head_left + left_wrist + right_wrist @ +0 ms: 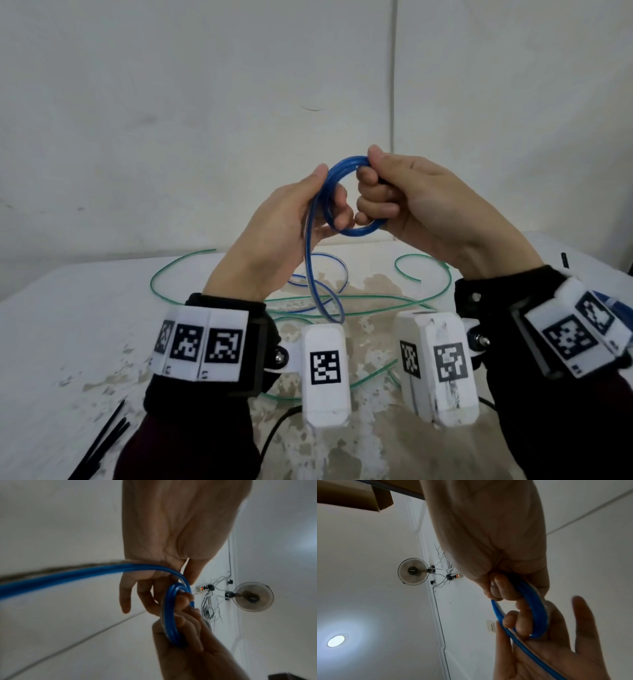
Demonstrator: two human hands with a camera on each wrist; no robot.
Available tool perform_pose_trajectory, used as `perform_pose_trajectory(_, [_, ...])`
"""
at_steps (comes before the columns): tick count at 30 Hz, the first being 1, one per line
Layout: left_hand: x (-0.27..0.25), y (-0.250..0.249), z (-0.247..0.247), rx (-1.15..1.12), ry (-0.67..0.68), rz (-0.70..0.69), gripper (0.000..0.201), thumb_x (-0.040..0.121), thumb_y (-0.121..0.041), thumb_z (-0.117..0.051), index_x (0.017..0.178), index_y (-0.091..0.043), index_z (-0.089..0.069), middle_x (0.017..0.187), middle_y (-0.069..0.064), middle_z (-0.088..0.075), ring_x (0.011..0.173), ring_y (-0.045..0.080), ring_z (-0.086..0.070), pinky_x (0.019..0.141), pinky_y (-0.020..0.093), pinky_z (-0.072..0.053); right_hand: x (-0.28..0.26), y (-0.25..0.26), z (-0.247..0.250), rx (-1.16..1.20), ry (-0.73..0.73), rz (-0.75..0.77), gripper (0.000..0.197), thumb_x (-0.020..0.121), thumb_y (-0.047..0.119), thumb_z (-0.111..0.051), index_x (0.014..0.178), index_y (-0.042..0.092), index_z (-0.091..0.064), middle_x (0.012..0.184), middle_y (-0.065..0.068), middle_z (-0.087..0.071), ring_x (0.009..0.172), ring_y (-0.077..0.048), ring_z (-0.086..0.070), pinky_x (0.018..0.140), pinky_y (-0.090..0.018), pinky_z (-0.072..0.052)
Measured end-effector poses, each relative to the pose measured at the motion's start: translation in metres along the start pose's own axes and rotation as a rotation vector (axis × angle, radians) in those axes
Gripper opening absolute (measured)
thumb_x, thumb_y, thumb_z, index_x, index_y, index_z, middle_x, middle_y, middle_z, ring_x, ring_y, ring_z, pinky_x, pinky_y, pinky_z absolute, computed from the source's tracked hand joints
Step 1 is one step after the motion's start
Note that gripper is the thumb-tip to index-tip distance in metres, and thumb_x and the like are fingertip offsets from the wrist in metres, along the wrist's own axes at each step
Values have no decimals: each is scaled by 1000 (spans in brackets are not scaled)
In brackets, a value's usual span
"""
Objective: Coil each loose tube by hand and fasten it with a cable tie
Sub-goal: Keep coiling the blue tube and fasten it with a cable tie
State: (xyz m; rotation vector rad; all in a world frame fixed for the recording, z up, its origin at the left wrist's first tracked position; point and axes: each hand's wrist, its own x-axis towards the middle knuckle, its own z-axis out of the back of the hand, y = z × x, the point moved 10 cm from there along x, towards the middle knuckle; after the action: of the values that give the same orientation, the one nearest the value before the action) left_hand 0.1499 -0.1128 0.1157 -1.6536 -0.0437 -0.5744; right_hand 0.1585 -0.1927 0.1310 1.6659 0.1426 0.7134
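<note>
I hold a blue tube (363, 232) up above the table, wound into a small coil of a few turns. My right hand (380, 195) grips the coil's right side, fingers curled through the ring and thumb on top. My left hand (298, 219) holds the left side, thumb up, fingers bent round the strand. The tube's loose tail (310, 260) hangs from the left palm down to the table. The left wrist view shows the coil (169, 622) on the right hand's fingers (188, 626). In the right wrist view the coil (537, 612) lies against my left palm (547, 655).
A long green tube (164, 274) sprawls in loops across the white, worn table (68, 325). Another bluish-clear loop (322, 270) lies behind the hanging tail. Black cable ties (109, 431) lie at the near left, and one more black tie (563, 260) at the far right.
</note>
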Motion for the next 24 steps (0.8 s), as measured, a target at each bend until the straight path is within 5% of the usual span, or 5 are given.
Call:
perform_pose_trajectory(3, [1,-4,5,221,-69,-86,46,104,-31,-28,70,-11,-51,69,1,-54,79,19,-57,94,40,-48,0,0,6,27,-40,-6,36,103,27,-33,73,13,-44,60,3,-20,49,-10,-24,61,-23,-45])
perform_pose_trajectory(7, [0,-15,2,356,-88,-232,41,103,-24,-33,68,-13,-53,68,-7,-52,75,15,-50,78,30,-50,1,-2,8,52,-76,-17,36,103,28,-33,72,13,-43,57,5,-21,48,-9,-25,61,-23,-47])
perform_pose_trajectory(11, [-1,-15,4,232,-64,-220,42,101,-23,-37,60,-16,-46,62,-4,-45,65,14,-44,73,29,-44,2,-9,10,43,-88,-58,36,103,25,-33,73,11,-46,53,4,-28,46,-11,-32,65,-27,-44])
perform_pose_trajectory(17, [-7,-13,2,504,-23,-134,42,101,-29,-40,63,-18,-50,61,0,-42,66,17,-41,73,29,-39,-4,-21,4,-114,46,-178,42,102,28,-33,72,7,-54,49,1,-40,48,-16,-51,64,-27,-53])
perform_pose_trajectory(24, [2,7,-1,-204,3,47,44,100,-33,-28,63,-13,-41,69,10,-42,91,33,-34,72,30,-42,0,-10,-8,69,48,-49,37,102,23,-32,74,7,-50,56,2,-34,50,-10,-38,63,-23,-49])
